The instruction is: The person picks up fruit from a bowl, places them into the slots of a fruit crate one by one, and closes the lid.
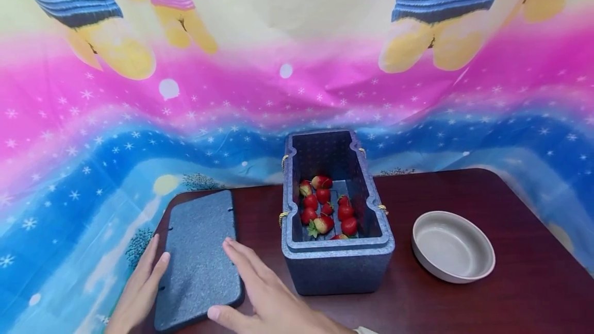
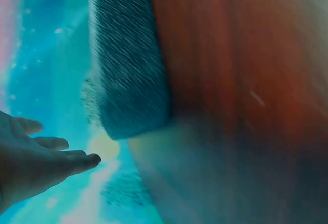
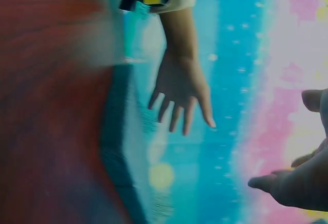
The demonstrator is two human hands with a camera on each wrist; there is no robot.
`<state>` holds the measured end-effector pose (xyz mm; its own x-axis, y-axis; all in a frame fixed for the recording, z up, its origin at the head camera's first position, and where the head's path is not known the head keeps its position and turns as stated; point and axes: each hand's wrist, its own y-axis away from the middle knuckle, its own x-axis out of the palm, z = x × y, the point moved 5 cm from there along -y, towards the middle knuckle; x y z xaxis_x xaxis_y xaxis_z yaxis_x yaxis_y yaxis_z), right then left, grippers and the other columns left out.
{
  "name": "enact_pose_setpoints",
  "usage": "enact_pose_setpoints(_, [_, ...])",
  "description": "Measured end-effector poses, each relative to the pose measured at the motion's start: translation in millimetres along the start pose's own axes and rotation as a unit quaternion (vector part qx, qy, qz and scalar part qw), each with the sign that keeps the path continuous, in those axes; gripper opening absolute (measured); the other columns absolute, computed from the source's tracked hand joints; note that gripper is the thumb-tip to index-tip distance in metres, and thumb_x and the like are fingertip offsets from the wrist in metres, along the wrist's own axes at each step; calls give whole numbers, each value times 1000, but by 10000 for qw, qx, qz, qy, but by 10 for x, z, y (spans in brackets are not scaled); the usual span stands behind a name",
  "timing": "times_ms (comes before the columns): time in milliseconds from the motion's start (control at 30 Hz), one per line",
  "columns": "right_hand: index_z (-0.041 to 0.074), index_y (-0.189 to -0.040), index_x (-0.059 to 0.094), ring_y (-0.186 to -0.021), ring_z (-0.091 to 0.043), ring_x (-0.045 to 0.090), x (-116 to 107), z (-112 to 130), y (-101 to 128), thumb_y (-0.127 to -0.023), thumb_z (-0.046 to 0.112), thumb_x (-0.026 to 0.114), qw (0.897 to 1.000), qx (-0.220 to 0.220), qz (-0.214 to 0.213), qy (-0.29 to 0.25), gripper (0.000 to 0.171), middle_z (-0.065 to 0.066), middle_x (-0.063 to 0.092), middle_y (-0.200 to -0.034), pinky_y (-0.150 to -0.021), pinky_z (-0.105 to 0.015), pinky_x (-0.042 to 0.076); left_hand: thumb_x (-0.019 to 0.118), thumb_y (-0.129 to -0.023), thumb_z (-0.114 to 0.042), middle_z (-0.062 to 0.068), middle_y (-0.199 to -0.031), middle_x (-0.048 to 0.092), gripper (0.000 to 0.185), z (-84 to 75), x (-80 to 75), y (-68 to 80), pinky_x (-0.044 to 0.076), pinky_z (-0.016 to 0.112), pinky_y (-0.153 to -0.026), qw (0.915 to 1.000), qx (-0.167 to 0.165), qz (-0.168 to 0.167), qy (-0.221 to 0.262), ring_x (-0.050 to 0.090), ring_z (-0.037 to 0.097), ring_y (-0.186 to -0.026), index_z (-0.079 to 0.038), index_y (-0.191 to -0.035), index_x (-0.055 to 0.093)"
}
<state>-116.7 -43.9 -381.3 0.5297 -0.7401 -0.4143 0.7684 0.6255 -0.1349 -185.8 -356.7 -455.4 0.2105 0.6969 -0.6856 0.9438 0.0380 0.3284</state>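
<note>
A flat grey foam lid (image 1: 199, 256) lies on the table at the left. My left hand (image 1: 139, 287) is at its left edge, fingers straight and thumb apart. Over its right edge reaches my right hand (image 1: 266, 293), also with extended fingers. Neither hand grips anything; in the left wrist view a gap separates the left hand (image 2: 41, 165) from the lid (image 2: 130, 65). To the right of the lid stands a grey foam box (image 1: 336, 274) without its cover. Inside it lie several red strawberries (image 1: 322, 196), some with pale tips or green leaves.
A round beige bowl (image 1: 452, 246) sits on the dark red-brown table (image 1: 403, 195), right of the box. Thin yellow cords (image 1: 284, 216) show on the box's sides. Behind the table hangs a colourful printed cloth (image 1: 250, 76) with snowflakes and cartoon figures.
</note>
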Motion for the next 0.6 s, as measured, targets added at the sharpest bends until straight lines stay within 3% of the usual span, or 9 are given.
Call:
enact_pose_setpoints(133, [44, -170, 13, -162, -15, 29, 150, -201, -155, -106, 64, 55, 9960, 704, -19, -543, 79, 14, 18, -178, -127, -50, 40, 22, -112, -67, 27, -172, -29, 91, 173, -5, -51, 3, 84, -121, 9993, -302, 198, 74, -15, 60, -159, -11, -166, -26])
enact_pose_setpoints(233, [41, -171, 15, -161, -17, 32, 249, -353, -266, -105, 64, 55, 9924, 1027, -221, -642, 80, 12, 19, -178, -125, -51, 41, 23, -110, -70, 31, -171, -27, 97, 301, -1, -80, 5, 84, -121, 9982, -548, 250, -37, -13, 62, -157, -8, -164, -28])
enact_pose_setpoints(433, [20, -173, 22, -161, -25, 33, 420, -676, -482, -105, 57, 61, 9895, 1189, -757, -325, 86, -4, 25, -178, -127, -50, 39, 26, -107, -76, 39, -170, -16, 104, 490, 23, -121, 16, 83, -121, 9960, -827, 145, -319, 0, 67, -155, -8, -164, -27])
enact_pose_setpoints(600, [12, -172, 22, -164, -35, 26, 507, -874, -587, -106, 51, 62, 9875, 1393, -653, -353, 87, -12, 21, -179, -129, -56, 34, 32, -103, -81, 41, -170, -3, 113, 511, 59, -89, 29, 79, -119, 9950, -934, 121, -337, 12, 65, -155, -5, -164, -27])
